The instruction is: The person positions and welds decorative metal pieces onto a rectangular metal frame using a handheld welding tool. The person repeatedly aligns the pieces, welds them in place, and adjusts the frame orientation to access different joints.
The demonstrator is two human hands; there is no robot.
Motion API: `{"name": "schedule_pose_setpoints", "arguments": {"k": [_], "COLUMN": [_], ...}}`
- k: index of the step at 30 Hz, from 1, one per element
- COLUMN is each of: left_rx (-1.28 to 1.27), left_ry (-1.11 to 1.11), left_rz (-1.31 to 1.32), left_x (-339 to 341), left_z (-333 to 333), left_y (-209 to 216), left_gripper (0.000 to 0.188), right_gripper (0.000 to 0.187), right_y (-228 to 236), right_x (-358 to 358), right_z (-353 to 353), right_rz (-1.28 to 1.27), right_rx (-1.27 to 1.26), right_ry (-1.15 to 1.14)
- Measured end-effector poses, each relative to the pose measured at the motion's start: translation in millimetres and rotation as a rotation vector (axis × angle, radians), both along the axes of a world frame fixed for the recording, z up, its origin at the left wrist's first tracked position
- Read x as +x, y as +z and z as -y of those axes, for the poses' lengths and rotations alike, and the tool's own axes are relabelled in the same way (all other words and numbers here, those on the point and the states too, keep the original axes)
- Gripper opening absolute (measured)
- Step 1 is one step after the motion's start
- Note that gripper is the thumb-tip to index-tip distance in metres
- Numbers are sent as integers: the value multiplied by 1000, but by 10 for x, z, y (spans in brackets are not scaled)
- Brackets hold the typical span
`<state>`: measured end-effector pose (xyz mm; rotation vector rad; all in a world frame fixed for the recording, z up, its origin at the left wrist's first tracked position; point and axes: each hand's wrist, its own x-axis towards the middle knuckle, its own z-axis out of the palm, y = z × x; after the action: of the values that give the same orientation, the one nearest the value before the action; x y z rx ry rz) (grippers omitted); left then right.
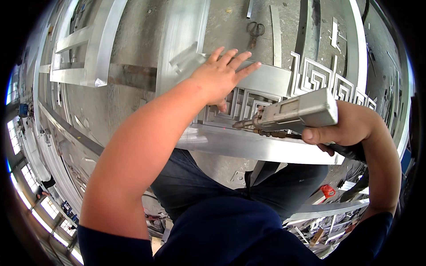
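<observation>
My left hand [217, 77] rests with fingers spread across the upper flat rail [268, 79] of a silver metal frame. Its thumb reaches down toward the fretwork [255, 99] of angular, maze-like bars set between the rails. In my right hand [348, 126] is a boxy silver handheld welding gun [301, 108], gripped by its handle. The gun's nozzle points left, just above the lower rail [248, 144], where a small red light dot shows near the tip. My right fingers are partly hidden behind the gun.
A second fretwork piece [319, 75] lies to the right, beside a long rail [357, 44]. Dark-handled scissors [255, 30] and metal strips [276, 35] are on the grey floor beyond. Another metal frame [102, 44] stands at far left. Offcuts and a red item [327, 191] lie at lower right.
</observation>
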<state>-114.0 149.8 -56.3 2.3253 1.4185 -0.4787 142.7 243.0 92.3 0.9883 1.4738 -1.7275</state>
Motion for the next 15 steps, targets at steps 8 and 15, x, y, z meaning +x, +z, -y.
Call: {"name": "schedule_pose_setpoints", "arguments": {"k": [8,15], "left_rx": [-26,-29], "left_ry": [32,32], "left_rz": [23,10], "left_x": [0,9], "left_z": [2,-4], "left_y": [41,43], "left_gripper": [137,138], "right_gripper": [63,62], "right_y": [-288,-359], "right_x": [-301,-409], "right_z": [25,60], "right_rz": [-90,-80], "right_rx": [-4,19], "right_ry": [72,145]}}
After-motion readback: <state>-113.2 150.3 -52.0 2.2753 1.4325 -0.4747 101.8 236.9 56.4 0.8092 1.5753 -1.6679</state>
